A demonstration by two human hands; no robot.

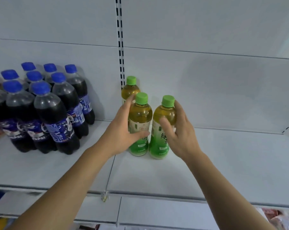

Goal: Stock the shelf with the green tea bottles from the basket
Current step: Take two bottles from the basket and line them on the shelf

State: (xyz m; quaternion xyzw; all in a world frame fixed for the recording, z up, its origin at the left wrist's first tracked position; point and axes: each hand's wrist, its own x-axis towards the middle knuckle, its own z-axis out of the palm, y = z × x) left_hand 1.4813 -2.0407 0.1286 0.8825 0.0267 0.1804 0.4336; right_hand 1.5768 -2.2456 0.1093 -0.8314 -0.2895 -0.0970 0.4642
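Three green tea bottles with green caps stand on the white shelf [223,163]. One bottle [130,87] is at the back by the slotted upright. A second bottle [140,117] stands in front of it, and my left hand [122,131] wraps around its left side and label. The third bottle [164,117] stands to its right, with my right hand [181,130] closed around its right side. Both front bottles rest upright on the shelf, almost touching. The basket is out of view.
Several dark cola bottles [46,110] with blue caps fill the shelf's left part. A slotted metal upright [120,47] runs up the back panel. The shelf's front edge [157,198] lies near me, with packaged goods [279,218] on a lower level at bottom right.
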